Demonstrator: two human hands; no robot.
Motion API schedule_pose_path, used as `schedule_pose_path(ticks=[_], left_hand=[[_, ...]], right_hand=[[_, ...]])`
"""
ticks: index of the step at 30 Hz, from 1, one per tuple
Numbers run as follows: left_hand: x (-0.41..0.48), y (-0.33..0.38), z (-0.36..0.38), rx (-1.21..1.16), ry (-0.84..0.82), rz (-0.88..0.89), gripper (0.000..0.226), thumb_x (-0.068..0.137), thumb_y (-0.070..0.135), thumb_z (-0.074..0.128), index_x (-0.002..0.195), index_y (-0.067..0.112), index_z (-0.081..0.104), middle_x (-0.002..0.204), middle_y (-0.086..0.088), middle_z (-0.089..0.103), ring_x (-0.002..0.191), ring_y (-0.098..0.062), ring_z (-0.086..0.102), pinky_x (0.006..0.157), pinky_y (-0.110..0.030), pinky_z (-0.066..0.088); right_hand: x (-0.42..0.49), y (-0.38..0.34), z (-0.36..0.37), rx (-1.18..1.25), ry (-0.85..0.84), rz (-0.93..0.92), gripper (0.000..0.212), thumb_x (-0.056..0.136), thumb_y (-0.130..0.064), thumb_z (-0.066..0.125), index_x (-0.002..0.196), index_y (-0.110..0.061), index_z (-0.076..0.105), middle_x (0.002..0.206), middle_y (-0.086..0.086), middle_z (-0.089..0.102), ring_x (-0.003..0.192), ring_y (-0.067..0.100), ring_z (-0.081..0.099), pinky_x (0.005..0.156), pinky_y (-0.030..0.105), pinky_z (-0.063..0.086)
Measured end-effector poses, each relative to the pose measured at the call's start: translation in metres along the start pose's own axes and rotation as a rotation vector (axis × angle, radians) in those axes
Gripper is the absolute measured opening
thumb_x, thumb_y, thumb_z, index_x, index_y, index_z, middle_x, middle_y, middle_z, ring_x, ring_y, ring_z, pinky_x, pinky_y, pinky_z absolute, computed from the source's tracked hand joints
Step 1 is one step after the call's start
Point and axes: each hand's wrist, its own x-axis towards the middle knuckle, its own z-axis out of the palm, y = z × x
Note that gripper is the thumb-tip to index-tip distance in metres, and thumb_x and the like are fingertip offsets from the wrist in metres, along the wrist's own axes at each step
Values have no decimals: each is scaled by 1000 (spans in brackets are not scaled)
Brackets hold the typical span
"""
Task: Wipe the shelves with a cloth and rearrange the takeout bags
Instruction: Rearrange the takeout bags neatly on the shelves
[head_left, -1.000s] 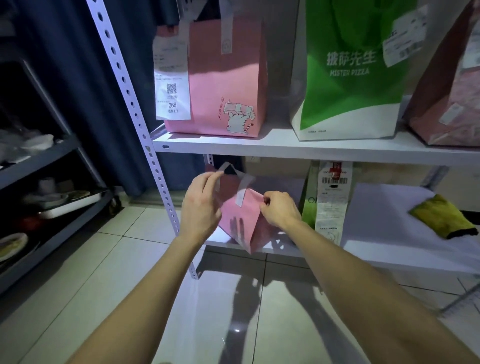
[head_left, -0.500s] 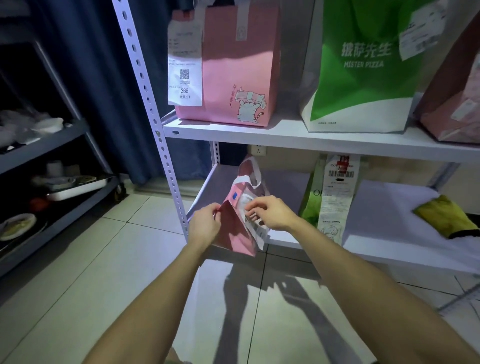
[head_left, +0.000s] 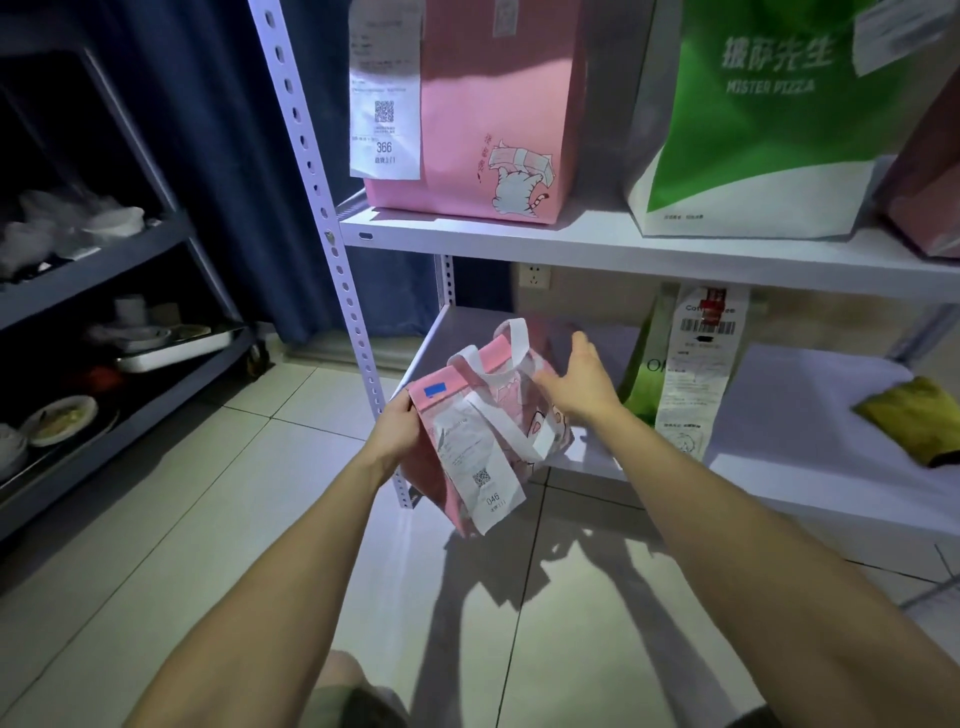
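A small pink takeout bag with white handles and a receipt numbered 046 hangs tilted at the front left corner of the lower white shelf. My left hand grips its left top corner. My right hand lies with straight fingers against the bag's right side by the handles. A yellow-green cloth lies at the right end of that shelf. A light green bag with a long receipt stands behind my right hand.
On the upper shelf stand a large pink bag with receipt 366, a green Mister Pizza bag and part of another pink bag. A dark rack with dishes stands left. Tiled floor lies below.
The small pink bag has turned so its receipt faces me and has come forward off the shelf's corner. My right hand let go of the top and opened against the bag's side.
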Motion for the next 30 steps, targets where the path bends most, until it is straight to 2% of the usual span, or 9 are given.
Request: schedule_pose_path(ticks=[2,4,7,12,14,18,22,27,30], left_hand=[[-3,1,-2,-99,-11,-38,30,108,29,51,119,27,79,109,2,81,110,-21,73,86,-32,52],[-4,-1,-5,-218,-27,-95,32,104,37,54,101,29,85,102,0,84,104,-20,74,94,-37,55],[-2,-4,-11,-228,-40,-75,28,108,36,58,109,20,82,108,-7,83,101,-21,73,98,-43,56],[2,0,-19,-183,62,-41,23,113,25,55,117,22,78,111,-4,80,105,-26,71,88,-43,59],[1,1,-21,-226,80,-51,28,115,23,48,120,20,76,115,-5,79,107,-24,69,90,-42,59],[-2,3,-23,-242,10,-69,37,117,27,40,131,18,73,121,-7,79,119,-30,73,107,-52,59],[-4,5,-17,-199,-35,-19,30,116,34,48,130,25,74,116,-7,79,115,-30,75,102,-57,61],[-5,10,-15,-195,-39,21,24,110,29,61,132,30,71,116,-4,80,114,-29,76,96,-55,64],[-3,15,-14,-190,-43,36,28,108,21,67,133,33,67,119,1,80,117,-25,75,92,-51,65]], right_hand=[[3,-2,1,81,-70,87,101,92,-54,75,165,-12,19,169,11,34,147,36,46,115,51,45],[4,-1,0,141,-132,143,89,89,-52,77,157,-12,36,155,10,53,134,33,59,112,52,50],[6,7,-1,262,-83,168,42,90,-40,79,120,-14,66,116,8,75,104,32,74,93,56,61],[4,5,-1,278,43,139,10,102,-28,64,104,-18,63,106,5,73,101,32,73,89,53,62],[6,3,-1,312,91,137,7,105,-26,61,102,-20,62,103,4,73,98,32,74,83,52,62],[8,4,-5,357,150,185,4,106,-25,58,106,-24,62,103,1,74,95,30,76,81,54,65],[5,7,-3,378,146,210,5,108,-27,57,108,-25,62,105,1,75,95,30,77,83,55,65],[-1,6,-5,410,184,217,5,110,-26,55,108,-26,60,105,2,75,89,28,77,67,41,61],[0,3,-11,389,214,189,5,110,-26,54,111,-25,59,105,1,74,90,27,76,74,46,64]])
